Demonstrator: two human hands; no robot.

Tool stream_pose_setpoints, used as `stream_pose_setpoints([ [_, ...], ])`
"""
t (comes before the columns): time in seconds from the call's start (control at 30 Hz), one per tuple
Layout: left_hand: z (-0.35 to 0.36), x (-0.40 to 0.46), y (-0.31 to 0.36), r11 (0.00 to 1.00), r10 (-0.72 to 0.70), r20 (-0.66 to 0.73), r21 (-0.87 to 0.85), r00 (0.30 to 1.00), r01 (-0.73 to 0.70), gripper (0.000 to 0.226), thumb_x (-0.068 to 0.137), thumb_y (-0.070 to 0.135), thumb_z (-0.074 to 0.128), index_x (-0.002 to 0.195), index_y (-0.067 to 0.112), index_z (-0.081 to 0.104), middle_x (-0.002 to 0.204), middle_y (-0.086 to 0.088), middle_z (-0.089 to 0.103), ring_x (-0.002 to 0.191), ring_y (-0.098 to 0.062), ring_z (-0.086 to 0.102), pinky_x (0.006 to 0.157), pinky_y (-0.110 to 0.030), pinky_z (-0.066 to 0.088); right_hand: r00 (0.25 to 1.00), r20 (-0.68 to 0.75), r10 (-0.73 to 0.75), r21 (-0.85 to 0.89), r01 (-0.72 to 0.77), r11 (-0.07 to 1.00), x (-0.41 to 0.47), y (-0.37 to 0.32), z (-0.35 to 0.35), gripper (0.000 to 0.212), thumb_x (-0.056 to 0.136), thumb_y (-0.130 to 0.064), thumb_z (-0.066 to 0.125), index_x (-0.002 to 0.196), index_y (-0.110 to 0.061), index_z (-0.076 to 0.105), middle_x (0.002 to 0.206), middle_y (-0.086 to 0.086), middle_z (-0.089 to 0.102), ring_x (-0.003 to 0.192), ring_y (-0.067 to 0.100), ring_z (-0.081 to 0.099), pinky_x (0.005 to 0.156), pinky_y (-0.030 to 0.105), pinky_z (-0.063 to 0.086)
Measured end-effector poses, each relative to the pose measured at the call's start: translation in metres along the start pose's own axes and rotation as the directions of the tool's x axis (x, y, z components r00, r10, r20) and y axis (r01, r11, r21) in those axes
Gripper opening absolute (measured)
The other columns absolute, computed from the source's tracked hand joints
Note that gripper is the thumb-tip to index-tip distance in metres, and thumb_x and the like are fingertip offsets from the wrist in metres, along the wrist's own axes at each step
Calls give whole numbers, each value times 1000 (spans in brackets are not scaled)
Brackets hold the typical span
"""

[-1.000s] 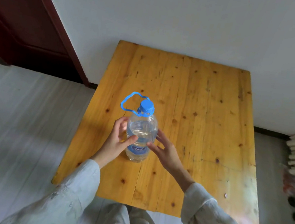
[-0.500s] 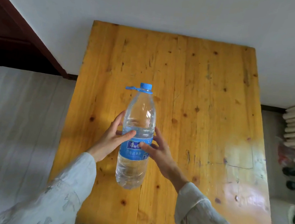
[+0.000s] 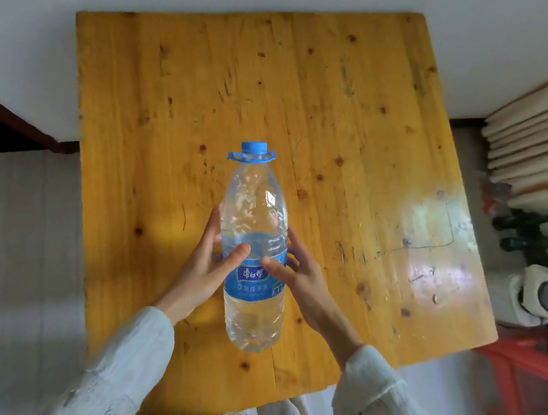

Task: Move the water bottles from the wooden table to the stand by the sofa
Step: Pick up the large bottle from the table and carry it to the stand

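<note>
A large clear water bottle [image 3: 258,212] with a blue cap, blue carry ring and blue label is held up above the wooden table [image 3: 346,112], its base off the surface. My left hand [image 3: 203,267] grips its left side at the label, thumb across the front. Gripping the right side is my right hand [image 3: 295,275], thumb on the label too. No other bottle shows on the table. The stand and sofa are out of view.
A white wall runs behind the table. Stacked pale boards [image 3: 547,137] lean at the right. Dark green bottles [image 3: 535,232], a white object [image 3: 541,295] and a red plastic stool [image 3: 534,380] sit on the floor right of the table. Dark wooden trim [image 3: 16,127] is at the left.
The bottle stood on the table a second ago; both hands have since lifted it clear of the wood. The view has swung to the right, bringing the red stool into sight.
</note>
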State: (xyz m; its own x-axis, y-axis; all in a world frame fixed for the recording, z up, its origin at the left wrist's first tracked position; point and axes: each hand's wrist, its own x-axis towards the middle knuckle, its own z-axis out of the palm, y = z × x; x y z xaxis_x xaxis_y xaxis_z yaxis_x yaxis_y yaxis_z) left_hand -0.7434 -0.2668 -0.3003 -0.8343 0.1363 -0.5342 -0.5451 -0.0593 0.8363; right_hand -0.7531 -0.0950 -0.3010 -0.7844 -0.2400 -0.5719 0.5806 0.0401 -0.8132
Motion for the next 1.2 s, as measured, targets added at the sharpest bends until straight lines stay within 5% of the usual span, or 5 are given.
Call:
stream_pose_setpoints([
  [0.2,45,-2,6,986,80,132,137,988,-98,78,68,59,60,130,63,13,139,7,45,115,-8,55,79,-22,55,988,-154,-27,101,43,994,-45,6,-33,74,69,-35,70,135,-36,36,125,-2,59,117,19,55,96,43,48],
  [0.5,179,-46,33,935,146,474,222,869,-278,80,60,62,64,125,68,17,130,21,44,109,-7,57,71,-17,54,857,-503,-109,231,255,939,-180,19,-106,50,62,-39,71,111,-37,60,109,-4,70,105,23,62,85,34,55],
  [0.83,375,-210,-27,815,140,809,234,571,-531,79,57,55,76,117,71,28,119,10,56,103,-17,63,83,-34,55,545,-827,-139,210,529,822,-431,130,-160,48,70,-27,69,117,-28,58,116,14,64,107,35,59,96,52,46],
  [1.0,479,-315,-84,793,55,936,170,347,-585,84,62,45,78,130,55,30,112,5,62,86,-2,67,65,-15,53,349,-934,-77,155,588,794,-570,200,-176,53,69,-33,72,120,-33,55,117,8,65,107,28,61,94,49,49],
  [1.2,594,-435,-156,802,-75,996,86,43,-591,80,60,38,73,126,58,32,110,-1,65,90,-20,69,77,-32,57,60,-996,60,85,634,769,-715,282,-189,56,68,-41,72,121,-38,53,118,-1,65,110,23,60,95,47,49],
])
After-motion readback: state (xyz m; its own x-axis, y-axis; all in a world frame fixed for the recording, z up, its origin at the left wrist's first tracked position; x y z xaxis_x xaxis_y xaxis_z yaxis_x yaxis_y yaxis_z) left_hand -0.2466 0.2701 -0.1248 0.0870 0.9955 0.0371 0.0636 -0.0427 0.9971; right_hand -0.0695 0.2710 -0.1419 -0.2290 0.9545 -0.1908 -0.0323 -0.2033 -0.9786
